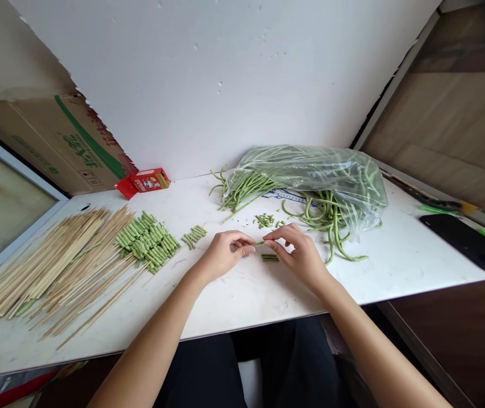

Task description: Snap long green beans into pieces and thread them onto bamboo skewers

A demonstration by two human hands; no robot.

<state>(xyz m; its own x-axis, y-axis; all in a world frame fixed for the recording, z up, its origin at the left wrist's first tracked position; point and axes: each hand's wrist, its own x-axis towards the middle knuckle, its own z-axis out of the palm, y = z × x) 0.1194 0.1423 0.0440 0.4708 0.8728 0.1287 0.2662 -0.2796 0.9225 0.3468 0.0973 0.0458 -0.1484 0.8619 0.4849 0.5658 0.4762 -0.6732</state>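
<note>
The short green bean piece (pixel 259 243) is mostly hidden by fingertips, so only a tiny bit shows between the two hands. It lies sideways, its long way running left to right, just above the white tabletop (pixel 233 294). The left hand (pixel 223 255) pinches its left end with curled fingers. The right hand (pixel 299 252) pinches its right end the same way. Both hands are nearly closed.

A few cut green bean pieces (pixel 270 258) lie right under the right hand. The clear plastic bag of long green beans (pixel 310 175) sits behind. Thin wooden skewers with green bean pieces on them (pixel 146 241) lie far left, and their plain ends run off toward the tabletop edge.
</note>
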